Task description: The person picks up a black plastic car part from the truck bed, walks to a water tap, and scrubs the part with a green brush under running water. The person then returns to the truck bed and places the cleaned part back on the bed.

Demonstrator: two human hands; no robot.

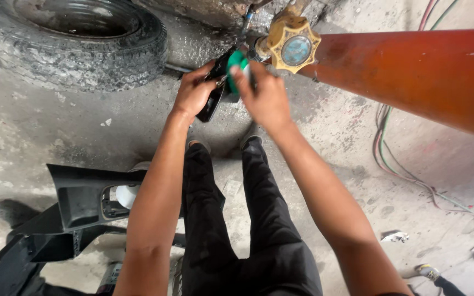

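My black trousers (248,230) fill the bottom centre. At upper centre, my left hand (193,93) fingers grip a black handle (210,104); my right hand (267,96) fingers pinch the green knob (237,59) beside the brass valve (292,46) of the orange cylinder (423,71).

Both arms (154,208) are bare from the hands up to the lower edge of the picture, with no sleeves, watch, bracelet or gloves showing. The left hand (193,93) and the right hand (267,98) are bare too, with no rings that can be made out. The legs are covered by black trousers (237,219) of plain cloth, loose, with soft creases running down each leg and folds bunched near the knees. Below the trouser hems the dark shoes (250,143) show only as rounded toe caps, the left one partly hidden by the forearm, and their details are too small to tell
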